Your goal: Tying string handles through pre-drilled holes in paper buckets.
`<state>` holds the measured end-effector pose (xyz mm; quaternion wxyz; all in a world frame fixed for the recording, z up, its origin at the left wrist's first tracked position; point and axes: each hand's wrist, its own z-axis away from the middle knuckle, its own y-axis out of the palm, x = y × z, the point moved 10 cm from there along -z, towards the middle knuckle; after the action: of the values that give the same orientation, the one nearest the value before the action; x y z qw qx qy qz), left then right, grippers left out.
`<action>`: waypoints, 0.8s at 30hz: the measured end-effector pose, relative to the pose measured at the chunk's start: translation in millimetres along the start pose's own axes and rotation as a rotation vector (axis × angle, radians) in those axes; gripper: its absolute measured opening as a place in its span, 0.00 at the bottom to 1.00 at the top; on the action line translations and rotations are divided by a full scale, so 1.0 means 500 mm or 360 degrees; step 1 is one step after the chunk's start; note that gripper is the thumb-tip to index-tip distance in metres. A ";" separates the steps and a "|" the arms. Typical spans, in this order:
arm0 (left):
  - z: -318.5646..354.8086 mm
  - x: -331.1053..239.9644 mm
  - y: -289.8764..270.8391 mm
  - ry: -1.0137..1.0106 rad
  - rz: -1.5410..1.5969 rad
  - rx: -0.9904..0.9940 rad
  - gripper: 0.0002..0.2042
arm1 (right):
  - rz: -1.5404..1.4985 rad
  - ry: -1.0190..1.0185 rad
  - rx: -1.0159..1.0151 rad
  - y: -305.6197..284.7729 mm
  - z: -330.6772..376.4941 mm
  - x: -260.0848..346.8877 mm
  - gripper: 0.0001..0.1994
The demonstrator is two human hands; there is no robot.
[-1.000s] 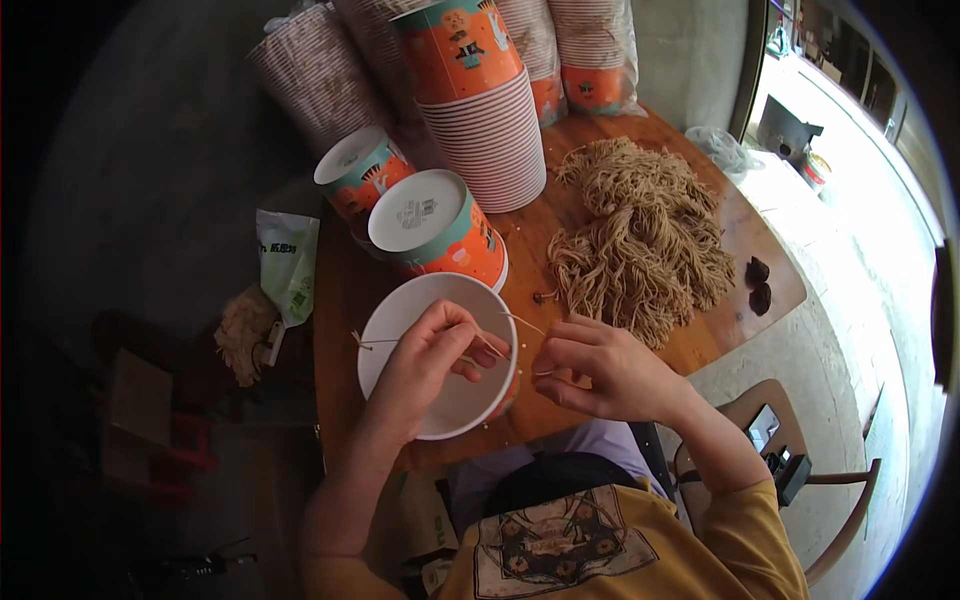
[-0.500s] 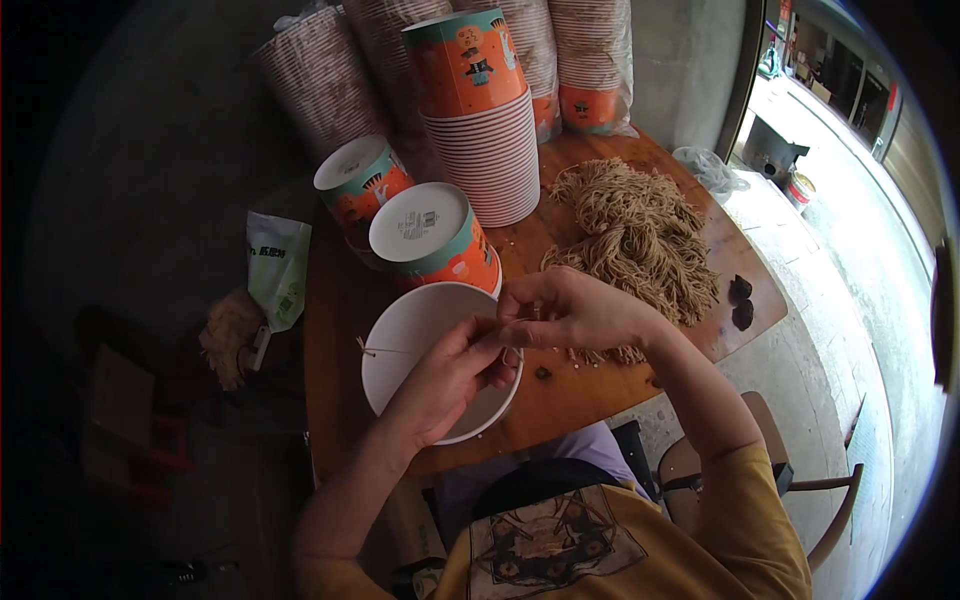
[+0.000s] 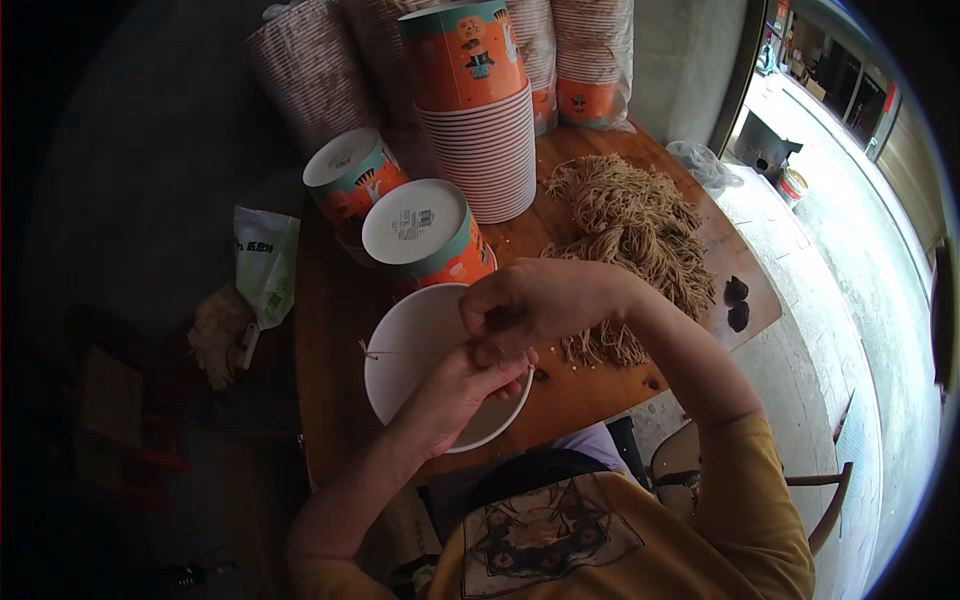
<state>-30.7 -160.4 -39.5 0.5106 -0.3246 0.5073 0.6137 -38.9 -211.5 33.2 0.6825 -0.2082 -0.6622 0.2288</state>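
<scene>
A white paper bucket (image 3: 395,390) stands open end up at the table's near edge. A short tan cord end (image 3: 367,350) sticks out at its left wall, and a thin strand runs inside toward my hands. My left hand (image 3: 470,390) is closed over the bucket's right side, fingers pinched on the cord at the rim. Just above it my right hand (image 3: 530,300) is curled, fingertips close to the left thumb; whatever they grip is hidden. A heap of tan twisted cords (image 3: 640,240) lies beyond my right hand.
Upside-down orange-and-teal buckets (image 3: 415,220) stand behind the open one, beside a tall nested stack (image 3: 480,150). Bagged stacks (image 3: 590,70) line the wall. Two dark lumps (image 3: 738,305) lie at the wooden table's right edge. A chair (image 3: 830,510) stands at lower right.
My right hand has moved left and curled over the left hand. My left hand has shifted slightly down along the bucket's right side. The bucket has moved slightly.
</scene>
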 end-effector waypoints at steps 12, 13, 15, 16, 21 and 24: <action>-0.001 -0.004 0.018 -0.0002 0.0052 0.0047 0.11 | -0.0324 -0.0098 -0.0110 -0.009 -0.009 -0.044 0.08; -0.003 -0.003 0.016 -0.0036 0.0072 0.0056 0.11 | -0.0147 -0.0177 -0.0269 -0.027 0.001 -0.033 0.08; -0.004 0.001 0.015 -0.0072 0.0108 0.0051 0.12 | 0.0227 -0.0323 -0.0707 -0.059 0.035 -0.009 0.07; -0.007 0.002 0.018 -0.0084 0.0110 0.0059 0.11 | 0.0429 -0.0385 -0.0997 -0.078 0.067 0.005 0.06; -0.017 -0.003 0.013 -0.0034 0.0128 -0.0014 0.10 | 0.0297 -0.0285 -0.0892 -0.033 0.139 0.010 0.07; -0.020 0.001 0.013 -0.0081 0.0097 -0.0026 0.09 | 0.0318 -0.0237 -0.0982 -0.022 0.163 0.004 0.07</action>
<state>-38.3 -169.6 -40.7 0.5017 -0.2974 0.4989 0.6410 -119.7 -220.6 44.4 0.5110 -0.4517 -0.7247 0.0979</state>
